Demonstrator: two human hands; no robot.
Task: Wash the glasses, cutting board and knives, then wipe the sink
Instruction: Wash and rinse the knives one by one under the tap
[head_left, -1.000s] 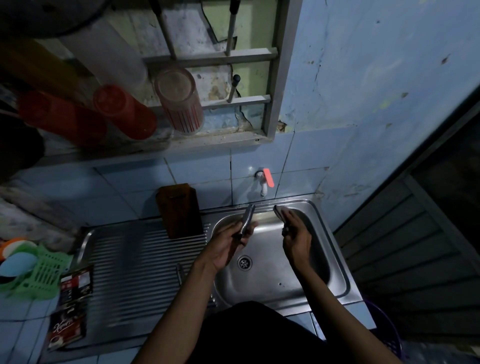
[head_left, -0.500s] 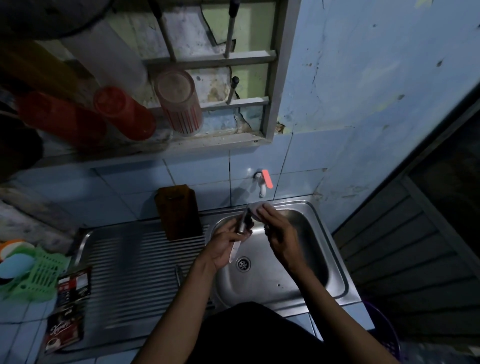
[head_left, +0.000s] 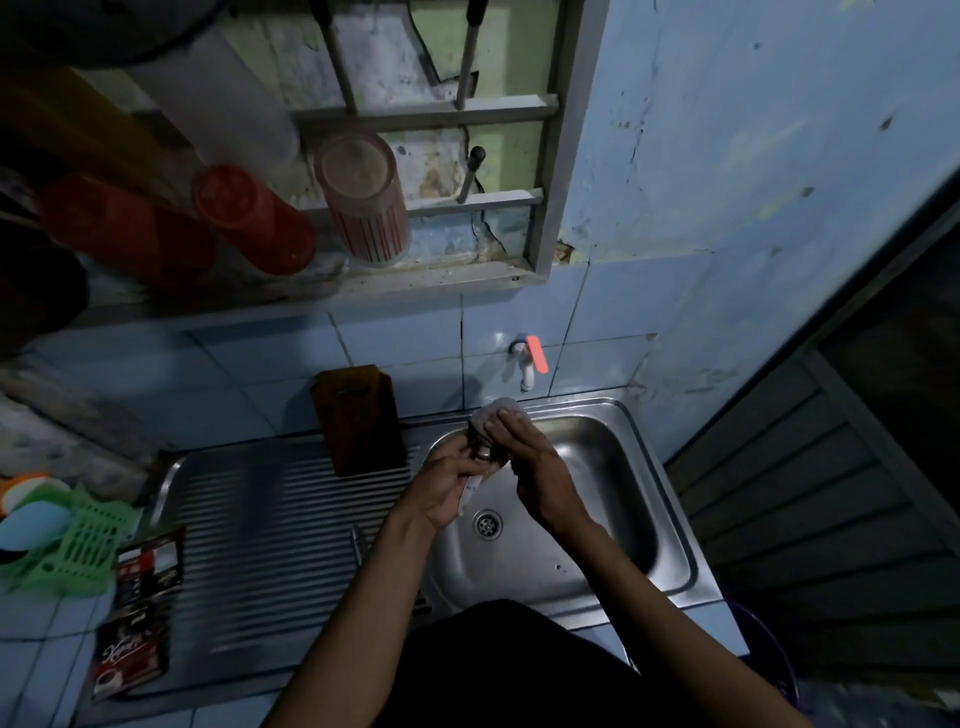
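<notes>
Two hands are working over a steel sink. The left hand is gripping a knife, its long axis running from the palm up toward the wall tap, its pale tip pointing down near the drain. The right hand, nearer the upper end, is pressing a soft, pale sponge against it with curled fingers. Both are hovering above the smooth, shiny basin.

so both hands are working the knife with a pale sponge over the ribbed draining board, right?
Not the draining board. The head view shows the left hand gripping the knife while the right hand presses the pale sponge over the steel sink basin.
</notes>
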